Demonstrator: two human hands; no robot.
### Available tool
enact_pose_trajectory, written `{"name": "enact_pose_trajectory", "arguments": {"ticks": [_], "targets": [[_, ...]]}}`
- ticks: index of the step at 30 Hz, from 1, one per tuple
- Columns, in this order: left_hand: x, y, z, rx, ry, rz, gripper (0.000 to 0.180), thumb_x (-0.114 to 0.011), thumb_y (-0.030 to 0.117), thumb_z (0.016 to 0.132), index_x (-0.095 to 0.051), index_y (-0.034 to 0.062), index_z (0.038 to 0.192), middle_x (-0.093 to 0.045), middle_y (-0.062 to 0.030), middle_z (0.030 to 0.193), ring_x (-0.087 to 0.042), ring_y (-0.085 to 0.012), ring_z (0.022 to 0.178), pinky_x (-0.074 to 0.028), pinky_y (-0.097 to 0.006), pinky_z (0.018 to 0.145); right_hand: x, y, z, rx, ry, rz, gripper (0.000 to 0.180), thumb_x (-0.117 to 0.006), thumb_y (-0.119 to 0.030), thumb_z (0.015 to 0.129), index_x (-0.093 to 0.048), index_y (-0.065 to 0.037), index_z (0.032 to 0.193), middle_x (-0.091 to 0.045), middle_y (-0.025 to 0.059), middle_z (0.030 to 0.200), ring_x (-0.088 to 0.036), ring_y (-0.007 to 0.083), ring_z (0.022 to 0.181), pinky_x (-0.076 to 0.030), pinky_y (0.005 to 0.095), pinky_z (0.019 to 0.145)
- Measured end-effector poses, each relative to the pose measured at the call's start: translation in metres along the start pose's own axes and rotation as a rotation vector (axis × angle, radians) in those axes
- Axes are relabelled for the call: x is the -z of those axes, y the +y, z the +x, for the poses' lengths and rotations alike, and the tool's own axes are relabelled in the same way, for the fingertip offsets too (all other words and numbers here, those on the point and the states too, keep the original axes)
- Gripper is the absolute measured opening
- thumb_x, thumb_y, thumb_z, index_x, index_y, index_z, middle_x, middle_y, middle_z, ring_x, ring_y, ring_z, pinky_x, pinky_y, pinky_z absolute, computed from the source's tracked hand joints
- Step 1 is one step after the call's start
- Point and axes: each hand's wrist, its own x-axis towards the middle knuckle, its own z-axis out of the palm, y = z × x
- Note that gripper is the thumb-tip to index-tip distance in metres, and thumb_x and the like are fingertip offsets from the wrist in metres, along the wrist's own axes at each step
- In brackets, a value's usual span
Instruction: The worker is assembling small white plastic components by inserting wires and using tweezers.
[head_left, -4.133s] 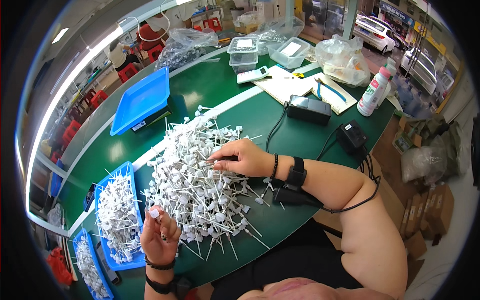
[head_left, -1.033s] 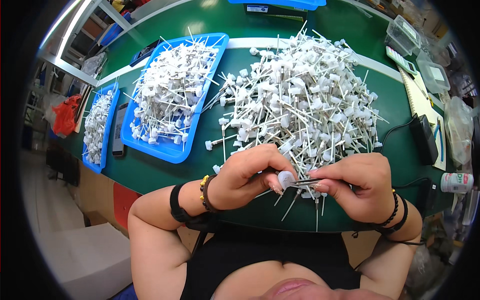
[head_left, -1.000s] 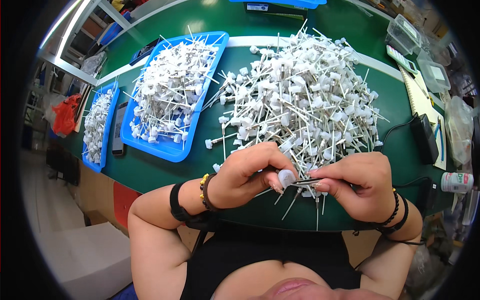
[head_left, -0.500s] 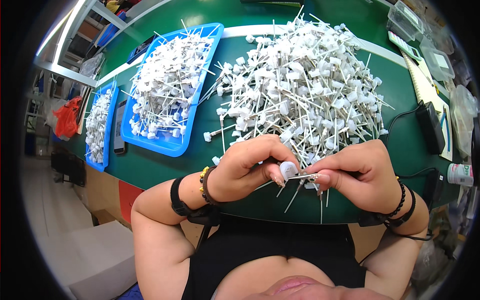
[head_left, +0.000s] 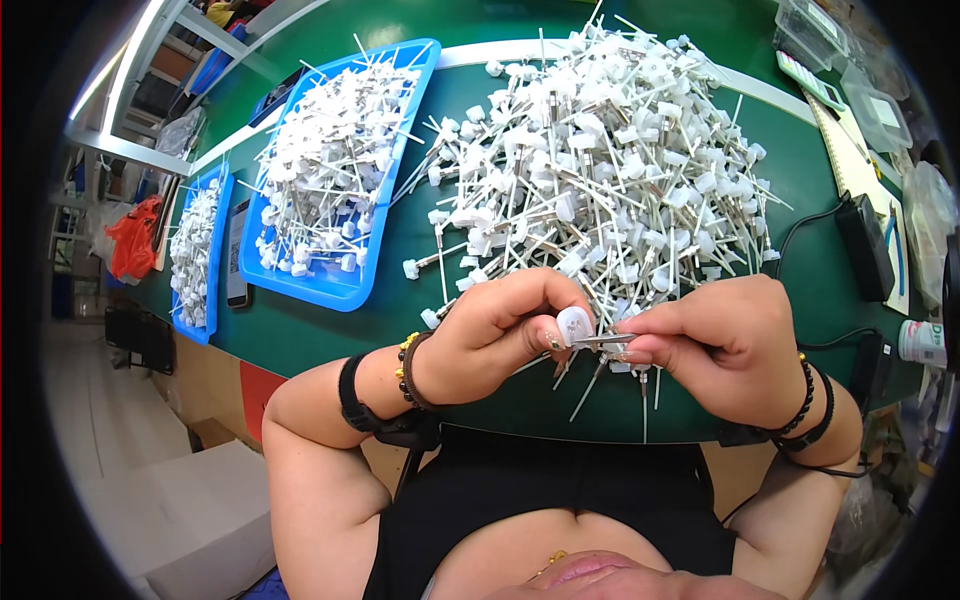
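Note:
In my left hand point(head_left: 490, 338), a small white plastic cap-like part point(head_left: 574, 326) is pinched between thumb and fingertips. My right hand point(head_left: 728, 345) grips slim metal tweezers point(head_left: 606, 339), whose tips point left and meet the lower edge of the white part. Whether they touch its inside I cannot tell. Both hands are just in front of a large pile of white plastic pieces with thin stems and metal sections point(head_left: 600, 180). A few stems stick out toward me beneath my fingers.
A large blue tray point(head_left: 318, 291) full of similar pieces lies left of the pile. Farther left are a phone point(head_left: 238, 290) and a smaller filled blue tray point(head_left: 208, 322). To the right sit a black power adapter point(head_left: 864, 250) with cables, a notebook point(head_left: 842, 150), a calculator point(head_left: 808, 80) and clear plastic boxes point(head_left: 872, 115).
The white part has turned a little, showing more of its face. The tweezers lie flatter against its lower edge. The whole view has shifted slightly.

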Motion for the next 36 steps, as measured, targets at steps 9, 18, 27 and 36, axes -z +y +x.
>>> {"name": "enact_pose_trajectory", "arguments": {"ticks": [9, 18, 27, 36], "targets": [[-0.009, 0.0, -0.003, 0.13, -0.022, -0.326, 0.031, -0.041, 0.035, 0.096, -0.044, 0.005, 0.103, -0.049, -0.0012, 0.077, -0.046, -0.0058, 0.063, -0.036, -0.019, 0.054, -0.018, 0.007, -0.005, 0.444, 0.258, -0.487, 0.022, -0.072, -0.006, 0.068, -0.064, 0.0, 0.088, -0.061, 0.0044, 0.067, -0.053, 0.0116, 0.048, -0.038, 0.0213, 0.04], [-0.01, 0.001, -0.002, 0.117, 0.001, -0.352, 0.029, -0.04, 0.034, 0.096, -0.045, 0.0054, 0.102, -0.049, -0.001, 0.075, -0.044, -0.0053, 0.061, -0.033, -0.019, 0.052, -0.016, 0.001, -0.004, 0.386, 0.253, -0.47, 0.022, -0.072, -0.006, 0.068, -0.064, -0.001, 0.087, -0.062, 0.0045, 0.067, -0.054, 0.0128, 0.049, -0.038, 0.0224, 0.04], [-0.008, -0.003, 0.0, 0.106, -0.047, -0.398, 0.028, -0.042, 0.032, 0.096, -0.046, 0.0048, 0.101, -0.049, -0.001, 0.082, -0.045, -0.0052, 0.064, -0.036, -0.019, 0.055, -0.014, -0.001, -0.004, 0.235, 0.244, -0.284, 0.019, -0.073, -0.005, 0.067, -0.067, -0.005, 0.085, -0.063, 0.0046, 0.063, -0.058, 0.0158, 0.05, -0.04, 0.0232, 0.042], [-0.009, -0.004, 0.0, 0.125, -0.058, -0.377, 0.031, -0.042, 0.034, 0.096, -0.046, 0.0041, 0.102, -0.048, -0.0007, 0.081, -0.042, -0.0054, 0.063, -0.035, -0.019, 0.054, -0.015, 0.002, -0.003, 0.259, 0.213, -0.319, 0.021, -0.073, -0.004, 0.065, -0.067, -0.004, 0.085, -0.061, 0.0033, 0.061, -0.054, 0.0156, 0.047, -0.038, 0.0242, 0.041]]}}
